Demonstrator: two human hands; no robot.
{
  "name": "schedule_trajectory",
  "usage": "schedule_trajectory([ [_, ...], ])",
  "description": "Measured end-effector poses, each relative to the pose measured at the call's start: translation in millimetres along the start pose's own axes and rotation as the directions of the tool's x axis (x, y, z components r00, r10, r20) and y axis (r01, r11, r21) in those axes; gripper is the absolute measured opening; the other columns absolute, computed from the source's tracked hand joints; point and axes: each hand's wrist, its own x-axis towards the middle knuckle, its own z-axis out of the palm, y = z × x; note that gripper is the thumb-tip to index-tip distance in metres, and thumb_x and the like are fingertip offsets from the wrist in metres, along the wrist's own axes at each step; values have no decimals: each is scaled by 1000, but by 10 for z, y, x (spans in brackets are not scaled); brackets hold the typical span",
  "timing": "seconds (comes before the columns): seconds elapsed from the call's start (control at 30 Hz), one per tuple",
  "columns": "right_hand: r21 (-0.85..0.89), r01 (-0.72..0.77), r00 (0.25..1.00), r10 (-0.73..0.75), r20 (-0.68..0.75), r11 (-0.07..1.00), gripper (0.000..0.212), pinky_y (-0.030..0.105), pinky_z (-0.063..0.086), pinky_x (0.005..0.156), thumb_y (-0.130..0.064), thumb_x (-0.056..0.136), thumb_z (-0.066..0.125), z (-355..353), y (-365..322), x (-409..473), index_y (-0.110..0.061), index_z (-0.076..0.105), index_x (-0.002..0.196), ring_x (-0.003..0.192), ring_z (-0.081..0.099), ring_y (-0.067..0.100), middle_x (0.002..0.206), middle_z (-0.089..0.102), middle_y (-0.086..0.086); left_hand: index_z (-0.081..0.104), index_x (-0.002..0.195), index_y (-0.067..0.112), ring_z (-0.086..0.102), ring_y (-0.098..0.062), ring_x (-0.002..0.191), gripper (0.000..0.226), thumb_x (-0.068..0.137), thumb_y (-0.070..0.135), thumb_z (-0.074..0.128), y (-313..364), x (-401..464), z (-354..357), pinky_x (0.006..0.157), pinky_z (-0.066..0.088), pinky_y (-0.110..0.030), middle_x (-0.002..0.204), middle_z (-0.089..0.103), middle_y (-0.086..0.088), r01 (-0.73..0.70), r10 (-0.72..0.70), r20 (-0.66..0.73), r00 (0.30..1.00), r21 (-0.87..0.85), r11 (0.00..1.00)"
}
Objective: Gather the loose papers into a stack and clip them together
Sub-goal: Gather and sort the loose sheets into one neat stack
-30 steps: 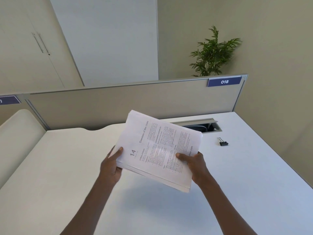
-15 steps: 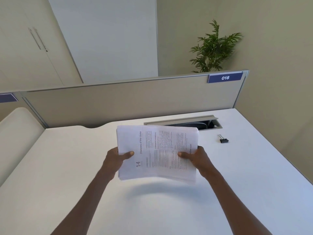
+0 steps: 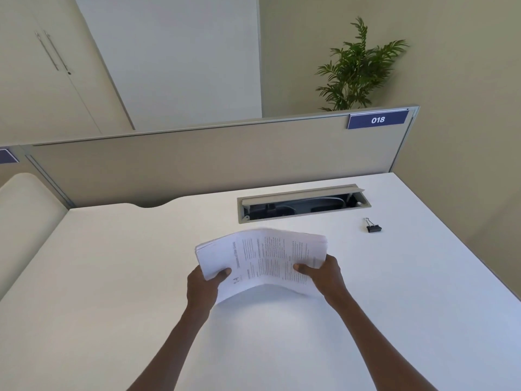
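Above the white desk (image 3: 394, 292), I see left hand (image 3: 203, 286) and right hand (image 3: 324, 275) gripping the bowed white printed paper stack (image 3: 265, 261); small black binder clip (image 3: 373, 228) well apart.

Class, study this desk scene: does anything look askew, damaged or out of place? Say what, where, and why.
The paper stack, held over the desk by the left hand and right hand, is bowed upward in the middle, its sheets fanned unevenly at the left edge. The binder clip lies unused to the right.
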Motion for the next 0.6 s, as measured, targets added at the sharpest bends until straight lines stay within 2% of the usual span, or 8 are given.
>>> schedule_trajectory([
  [0.1,20,-30,999,30,11,999,38,16,54,63,-5,64,88,-40,154,-10,-9,72,99,89,71,19,95,76,3,68,98,18,69,-18,85,34,70,15,87,-82,-7,-46,68,51,-30,91,73,3,2,-2,22,1000,12,1000],
  [0.2,24,-32,999,31,28,999,37,22,55,70,-6,64,89,-71,198,0,-11,74,97,89,72,15,93,77,0,68,99,17,69,-17,86,34,71,13,87,-83,6,-51,67,51,-28,91,73,3,-15,14,29,999,17,1000],
  [0.37,30,-29,999,27,43,999,26,12,52,59,-1,70,84,-61,112,22,-13,74,91,78,71,8,86,76,-5,67,90,24,69,-22,87,22,77,14,82,-106,73,-16,70,50,-32,90,74,4,-29,28,34,999,45,999],
  [0.6,-3,-39,997,39,59,999,26,11,51,56,1,70,83,-103,134,67,-11,72,91,81,69,9,90,75,-2,68,95,20,69,-20,87,20,80,12,78,-149,138,-30,71,51,-32,93,74,3,-30,27,84,996,40,999],
])
